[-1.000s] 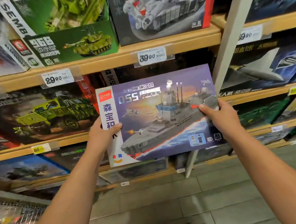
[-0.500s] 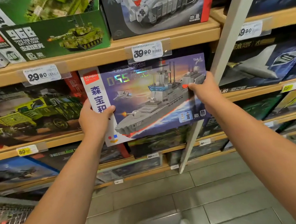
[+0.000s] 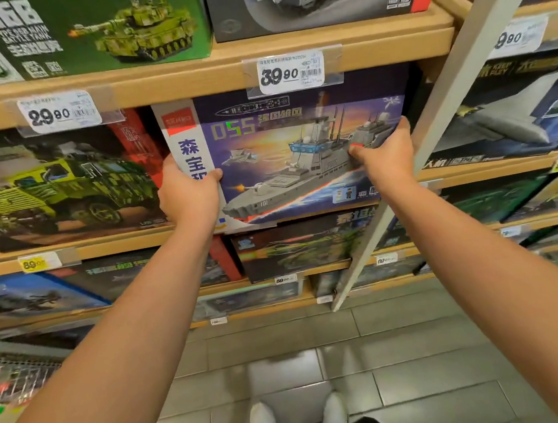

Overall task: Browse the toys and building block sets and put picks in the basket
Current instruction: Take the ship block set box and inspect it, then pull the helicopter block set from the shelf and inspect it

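Item: warship block set, upright at the mouth of the middle shelf, beneath the 39.90 price tag; step judged: browsing, box at shelf, not basket; next calls for a decision, seat or withdraw; left hand clamps left edge, right hand clamps right edge; both arms extended.

"055" on warship box; shelf tags "39.90", "29.90"; tank box "968".

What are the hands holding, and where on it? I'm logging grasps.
Both hold the warship box: left hand grips its left edge, right hand its right edge.
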